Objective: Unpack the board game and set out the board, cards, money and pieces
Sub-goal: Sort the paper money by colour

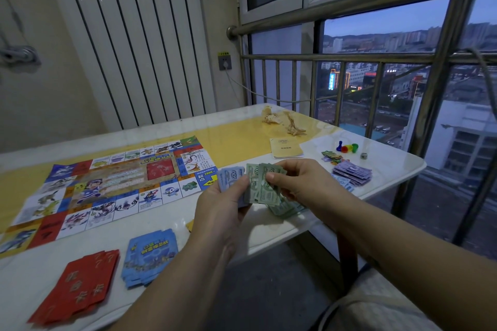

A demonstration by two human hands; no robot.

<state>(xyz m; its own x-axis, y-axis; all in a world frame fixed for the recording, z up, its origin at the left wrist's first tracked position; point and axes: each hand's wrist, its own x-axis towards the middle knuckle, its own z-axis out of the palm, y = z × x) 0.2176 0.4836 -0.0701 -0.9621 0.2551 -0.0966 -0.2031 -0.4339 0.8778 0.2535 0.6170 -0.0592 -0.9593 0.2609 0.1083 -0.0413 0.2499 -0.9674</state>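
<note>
While left grip and right grip pinch one fan of green-blue paper banknotes, two stacks (red cards, blue cards) lie lower left.

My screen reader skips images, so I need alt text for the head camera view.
Two hands hold play money over a table: the left hand grips blue notes, the right hand pinches green notes. On the table lie the unfolded board, red cards, blue cards, purple notes, coloured pawns, a die and a booklet.
</note>
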